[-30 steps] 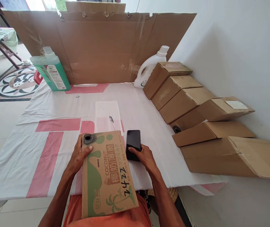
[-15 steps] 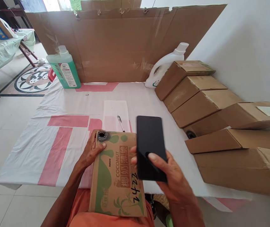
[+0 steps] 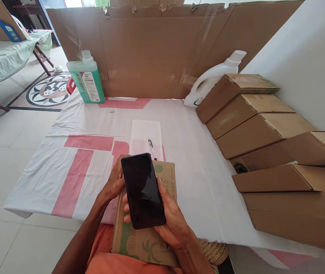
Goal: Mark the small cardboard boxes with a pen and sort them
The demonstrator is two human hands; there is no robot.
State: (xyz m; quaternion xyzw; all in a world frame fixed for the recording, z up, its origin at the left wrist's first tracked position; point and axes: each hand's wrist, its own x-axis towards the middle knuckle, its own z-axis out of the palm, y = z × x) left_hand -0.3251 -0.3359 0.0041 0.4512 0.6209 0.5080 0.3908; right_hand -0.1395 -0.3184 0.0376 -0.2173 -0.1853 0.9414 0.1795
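My right hand point(image 3: 169, 213) is closed around a black smartphone point(image 3: 143, 192), whose dark screen faces up at me. The phone hangs over a cardboard box point(image 3: 151, 245) printed with green shapes and a palm tree, and covers much of its face. This box rests at my lap against the table's near edge. At the box's upper left side, my left hand point(image 3: 113, 186) grips the edge, its fingertips partly hidden behind the phone. Just beyond lie a white sheet of paper point(image 3: 146, 131) and a pen point(image 3: 152, 149).
Several cardboard boxes point(image 3: 265, 125) line the table's right side. A green liquid bottle point(image 3: 89, 82) stands at the back left, a white jug point(image 3: 212, 78) at the back right. Behind them rises a large cardboard panel point(image 3: 151, 53). A white and pink cloth point(image 3: 73, 167) covers the table.
My right hand has brought the phone left and slightly down, from the box's right side to over its upper face. The thumb has moved from the screen to the phone's edge. The view has shifted slightly.
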